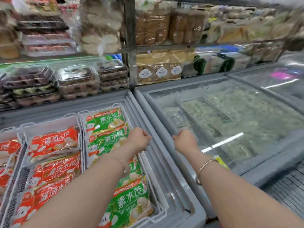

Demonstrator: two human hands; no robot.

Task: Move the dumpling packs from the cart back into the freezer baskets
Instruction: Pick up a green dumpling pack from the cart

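1. Green dumpling packs (107, 127) are seen stacked in the right freezer basket (118, 106); red packs (54, 143) lie in the basket beside it.
2. The left hand (139, 139) is held curled, empty, over the green packs.
3. The right hand (185, 140) is curled at the neighbouring freezer's glass lid (230, 112); whether it is gripped cannot be told.

Bright, even overhead store light on my feed; shadows are soft and faint. White tube reflections streak the clear sliding glass freezer lid (230, 122) at 3 o'clock. Heavy motion blur smears the stacked metal shelves of wrapped baked goods (148, 30) from 10 to 2 o'clock. Wide-angle bending at the edges.
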